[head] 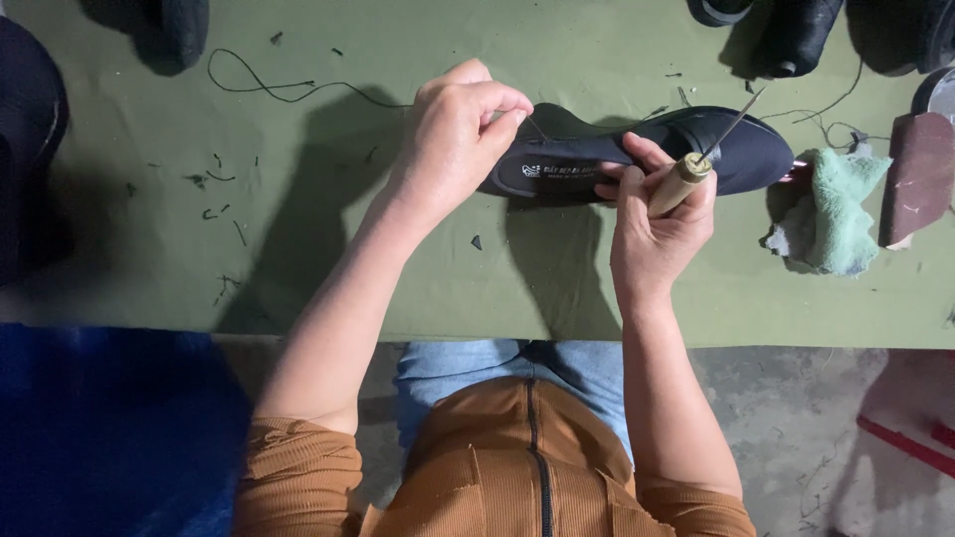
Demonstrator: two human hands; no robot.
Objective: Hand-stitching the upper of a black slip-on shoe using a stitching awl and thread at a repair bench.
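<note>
Head view: left hand (460, 134) pinches thread (298, 91) tight; right hand (657, 224) clasps awl (696, 169) against black shoe (637, 149).

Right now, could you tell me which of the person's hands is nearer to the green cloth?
Right. The right hand, holding a wooden-handled awl, is just beside the green cloth; the left hand is farther away, across the black shoe.

Open green table (328, 268) lies left of the shoe (637, 149), crossed only by loose thread (288, 91) and scraps. Right of it, a green rag (831, 214) and brown block (920, 174) crowd close; dark spools (796, 35) stand behind.
</note>
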